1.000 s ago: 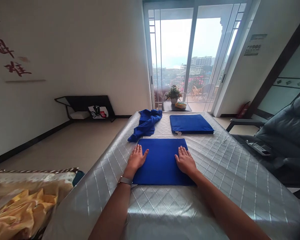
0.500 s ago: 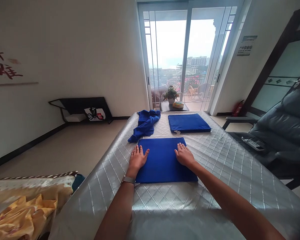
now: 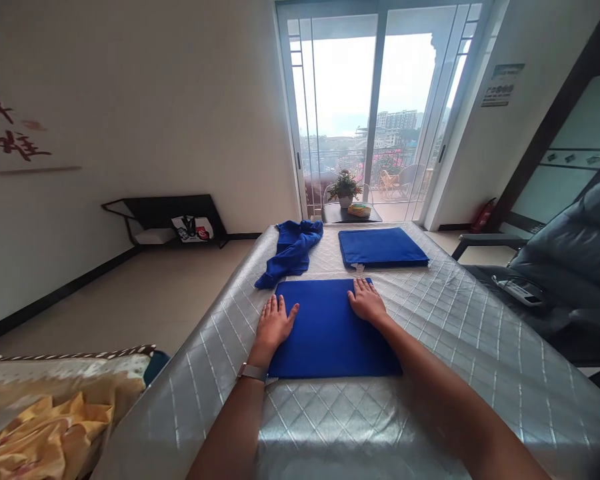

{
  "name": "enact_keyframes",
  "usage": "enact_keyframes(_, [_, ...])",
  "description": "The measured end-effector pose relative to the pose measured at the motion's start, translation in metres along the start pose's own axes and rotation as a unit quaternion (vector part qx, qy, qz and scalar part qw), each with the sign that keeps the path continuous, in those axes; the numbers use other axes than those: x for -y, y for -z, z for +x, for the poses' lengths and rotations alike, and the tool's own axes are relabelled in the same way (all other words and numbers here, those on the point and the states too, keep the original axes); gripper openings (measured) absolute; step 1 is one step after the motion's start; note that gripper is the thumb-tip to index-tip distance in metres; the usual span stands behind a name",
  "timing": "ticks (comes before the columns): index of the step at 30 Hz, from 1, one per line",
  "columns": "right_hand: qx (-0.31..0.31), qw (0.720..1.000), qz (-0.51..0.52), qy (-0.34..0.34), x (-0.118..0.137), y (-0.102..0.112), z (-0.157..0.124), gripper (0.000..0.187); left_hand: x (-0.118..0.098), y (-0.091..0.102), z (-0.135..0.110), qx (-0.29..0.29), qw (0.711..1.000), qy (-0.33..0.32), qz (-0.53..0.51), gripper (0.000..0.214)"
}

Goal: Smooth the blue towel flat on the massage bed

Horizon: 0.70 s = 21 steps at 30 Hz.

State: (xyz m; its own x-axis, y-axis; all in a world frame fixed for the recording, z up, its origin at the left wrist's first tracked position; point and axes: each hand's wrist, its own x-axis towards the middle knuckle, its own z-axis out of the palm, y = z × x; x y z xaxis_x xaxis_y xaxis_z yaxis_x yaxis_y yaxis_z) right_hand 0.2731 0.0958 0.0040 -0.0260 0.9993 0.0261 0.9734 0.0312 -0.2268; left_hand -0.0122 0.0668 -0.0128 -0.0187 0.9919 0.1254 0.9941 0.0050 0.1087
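Note:
A folded blue cloth point(image 3: 325, 330) lies flat in front of me on a table with a quilted silver cover point(image 3: 455, 347). My left hand point(image 3: 274, 325) rests flat on the cloth's left edge, fingers spread, a watch on the wrist. My right hand point(image 3: 366, 301) lies flat near the cloth's far right corner, fingers stretched out. Neither hand grips anything. Farther back, a second folded blue cloth point(image 3: 381, 247) sits on the right and a crumpled blue cloth point(image 3: 291, 252) lies on the left.
Past the table's far end, a small table holds a potted plant point(image 3: 345, 188) before glass sliding doors. A dark leather chair point(image 3: 560, 267) stands at the right. Patterned fabric with a yellow piece point(image 3: 45, 427) lies at lower left. A low black shelf point(image 3: 165, 217) stands against the far wall.
My right hand has slid away from me along the cloth toward its far right corner. My left hand has stayed on the left edge. The camera has shifted slightly.

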Motion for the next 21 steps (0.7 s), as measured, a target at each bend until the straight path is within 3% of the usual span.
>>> enact_keyframes(7, [0.003,0.999,0.006,-0.038,0.0045,0.0042,-0.0009,0.070,-0.0002,0.0006,-0.0013,0.000,1.000,-0.005,0.023,0.088])
enact_keyframes(21, [-0.002,0.999,0.025,-0.047,0.0072,0.0075,-0.0047,0.069,0.0018,-0.0023,-0.0011,-0.018,1.000,-0.001,0.020,0.085])
